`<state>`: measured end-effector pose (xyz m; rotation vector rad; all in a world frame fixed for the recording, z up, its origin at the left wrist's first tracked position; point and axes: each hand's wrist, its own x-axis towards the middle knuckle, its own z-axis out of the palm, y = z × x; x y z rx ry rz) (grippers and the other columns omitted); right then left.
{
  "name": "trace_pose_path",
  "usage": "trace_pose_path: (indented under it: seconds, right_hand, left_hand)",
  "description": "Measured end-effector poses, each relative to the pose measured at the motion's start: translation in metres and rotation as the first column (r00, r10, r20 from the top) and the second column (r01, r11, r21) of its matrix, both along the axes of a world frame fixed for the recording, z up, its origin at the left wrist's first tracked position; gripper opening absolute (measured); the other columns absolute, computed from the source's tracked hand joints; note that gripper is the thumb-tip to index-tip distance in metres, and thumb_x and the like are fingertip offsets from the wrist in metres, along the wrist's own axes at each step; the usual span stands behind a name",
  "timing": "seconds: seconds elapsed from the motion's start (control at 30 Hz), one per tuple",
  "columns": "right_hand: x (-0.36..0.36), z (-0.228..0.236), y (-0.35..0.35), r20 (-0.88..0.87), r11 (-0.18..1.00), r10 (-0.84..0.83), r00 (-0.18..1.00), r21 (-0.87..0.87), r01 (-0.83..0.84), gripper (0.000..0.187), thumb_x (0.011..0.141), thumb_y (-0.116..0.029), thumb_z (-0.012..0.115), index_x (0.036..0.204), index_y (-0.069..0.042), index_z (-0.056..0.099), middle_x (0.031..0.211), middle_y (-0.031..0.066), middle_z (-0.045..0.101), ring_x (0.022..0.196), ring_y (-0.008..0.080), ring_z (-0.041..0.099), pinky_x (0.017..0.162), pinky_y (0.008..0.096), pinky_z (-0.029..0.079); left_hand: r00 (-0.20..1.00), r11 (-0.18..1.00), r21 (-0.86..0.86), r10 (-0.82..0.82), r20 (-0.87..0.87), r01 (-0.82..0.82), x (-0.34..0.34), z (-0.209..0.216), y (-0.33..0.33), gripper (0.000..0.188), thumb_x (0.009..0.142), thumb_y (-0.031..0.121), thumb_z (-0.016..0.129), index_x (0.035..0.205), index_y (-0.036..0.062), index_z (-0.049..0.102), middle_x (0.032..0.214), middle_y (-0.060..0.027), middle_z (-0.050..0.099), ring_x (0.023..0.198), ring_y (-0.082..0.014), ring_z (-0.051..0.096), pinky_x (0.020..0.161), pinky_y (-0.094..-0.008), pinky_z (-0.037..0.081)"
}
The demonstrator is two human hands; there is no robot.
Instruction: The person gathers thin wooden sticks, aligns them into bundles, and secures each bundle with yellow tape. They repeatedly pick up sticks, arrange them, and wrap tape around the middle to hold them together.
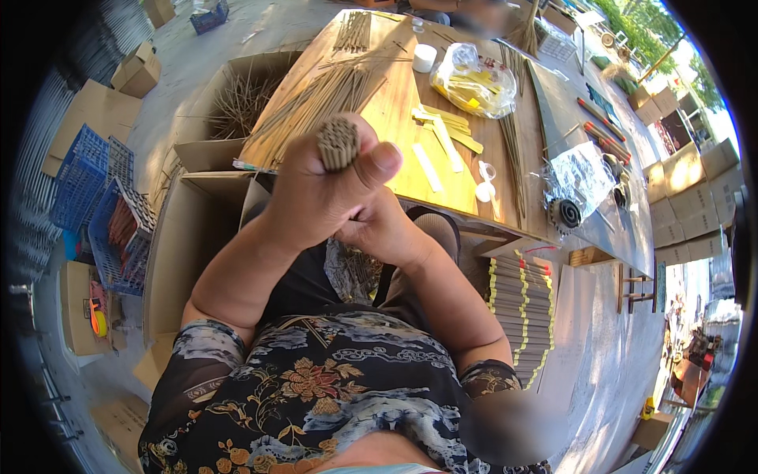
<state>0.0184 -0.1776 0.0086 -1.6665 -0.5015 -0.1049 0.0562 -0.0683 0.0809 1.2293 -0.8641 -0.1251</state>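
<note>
A tight round bundle of thin brown incense sticks (338,144) points end-on upward in front of my chest. My left hand (316,186) is closed around it near the top, thumb laid along the right side. Just below and to the right, my right hand (383,225) is closed against the lower part of the bundle, its grip mostly hidden behind the left hand. Ahead of the hands, loose incense sticks (332,87) lie spread across the wooden table (387,134). Yellow paper strips (446,130) and a white strip (427,167) lie to their right.
A clear plastic bag (474,83) and a white cup (424,58) stand on the table. Cardboard boxes (189,221) are close on my left, beyond them blue crates (118,229). Banded stick bundles (521,304) lie low at right. A tape roll (564,213) sits on the side table.
</note>
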Motion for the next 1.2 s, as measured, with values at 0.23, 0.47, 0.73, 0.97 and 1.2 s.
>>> trace_pose_path:
  seconds: [0.23, 0.47, 0.73, 0.97, 1.2]
  right_hand:
    - [0.050, -0.068, -0.087, 0.245, 0.561, -0.629, 0.738, -0.513, 0.649, 0.056, 0.085, -0.040, 0.052, 0.126, -0.004, 0.040, 0.127, 0.0199, 0.042, 0.120, 0.0319, 0.037, 0.100, 0.0377, 0.028]
    - [0.040, -0.139, -0.083, 0.443, 0.177, -0.575, 0.688, -0.753, 0.634, 0.061, 0.075, -0.045, 0.060, 0.121, -0.007, 0.048, 0.115, 0.0141, 0.049, 0.111, 0.0297, 0.041, 0.094, 0.0415, 0.029]
    - [0.019, -0.135, -0.088, 0.489, 0.256, -0.410, 0.770, -0.749, 0.612, 0.008, 0.070, -0.012, 0.059, 0.076, -0.007, 0.061, 0.088, 0.0087, 0.056, 0.087, 0.0275, 0.052, 0.072, 0.0375, 0.044]
    - [-0.001, -0.053, -0.043, -0.343, 0.879, -0.473, 0.812, -0.244, 0.409, 0.010, 0.080, -0.012, 0.062, 0.081, -0.002, 0.062, 0.070, 0.0017, 0.059, 0.063, 0.0078, 0.051, 0.059, 0.0212, 0.041]
    - [-0.036, -0.002, -0.002, -0.447, 0.972, -0.098, 0.889, 0.151, 0.182, 0.012, 0.080, -0.011, 0.065, 0.081, 0.000, 0.061, 0.070, -0.0026, 0.057, 0.065, 0.0016, 0.047, 0.058, 0.0172, 0.040]
  left_hand:
    - [0.753, 0.862, 0.075, 0.392, 0.529, -0.501, 0.015, 0.057, 0.024, 0.029, 0.082, 0.027, 0.063, 0.068, 0.0067, 0.049, 0.055, 0.0071, 0.039, 0.050, -0.0021, 0.035, 0.046, -0.0168, 0.031]
    - [0.906, 0.696, 0.581, 0.347, 0.241, -0.421, 0.024, 0.020, 0.051, 0.032, 0.083, 0.030, 0.062, 0.088, -0.0008, 0.055, 0.070, 0.0031, 0.050, 0.064, -0.0041, 0.042, 0.057, -0.0194, 0.038]
    - [0.912, 0.789, 0.609, 0.191, -0.362, 0.076, 0.026, -0.013, 0.076, 0.026, 0.083, 0.027, 0.061, 0.077, 0.0047, 0.050, 0.057, 0.0049, 0.044, 0.048, -0.0017, 0.038, 0.042, -0.0174, 0.031]
    - [0.860, 0.863, 0.484, 0.130, -0.494, 0.147, 0.006, -0.026, 0.081, 0.024, 0.083, 0.023, 0.062, 0.091, 0.0039, 0.051, 0.054, 0.0059, 0.040, 0.041, -0.0015, 0.033, 0.037, -0.0163, 0.027]
    - [0.922, 0.841, 0.525, 0.093, -0.376, 0.129, -0.010, -0.028, 0.075, 0.022, 0.083, 0.018, 0.061, 0.097, 0.0030, 0.053, 0.057, 0.0071, 0.042, 0.044, -0.0001, 0.032, 0.039, -0.0170, 0.025]
